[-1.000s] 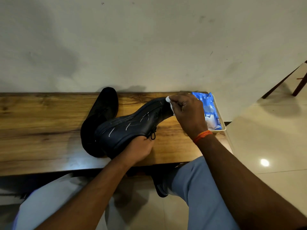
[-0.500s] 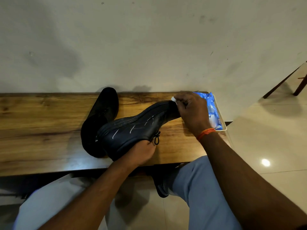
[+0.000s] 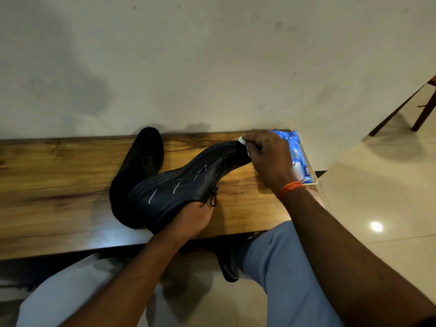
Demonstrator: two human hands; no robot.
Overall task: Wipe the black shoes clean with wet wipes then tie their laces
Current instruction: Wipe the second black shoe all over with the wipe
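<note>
One black shoe (image 3: 186, 182) is tilted on its side above the wooden bench (image 3: 59, 185), toe pointing right. My left hand (image 3: 193, 218) grips it from below near the laced opening, where a short lace loop hangs. My right hand (image 3: 266, 159) holds a crumpled white wet wipe (image 3: 242, 140) against the shoe's toe and sole edge. The second black shoe (image 3: 139, 168) lies on the bench behind and left of the held one, partly hidden by it.
A blue wet wipe pack (image 3: 299, 156) lies in a white tray (image 3: 315, 180) at the bench's right end, behind my right hand. The wall runs along the bench's far edge. Wooden chair legs (image 3: 422, 114) stand on the tiled floor at right. My knees are below the bench.
My right hand with the wipe has slid a little along the toe of the shoe. The held shoe shifted slightly in my left hand.
</note>
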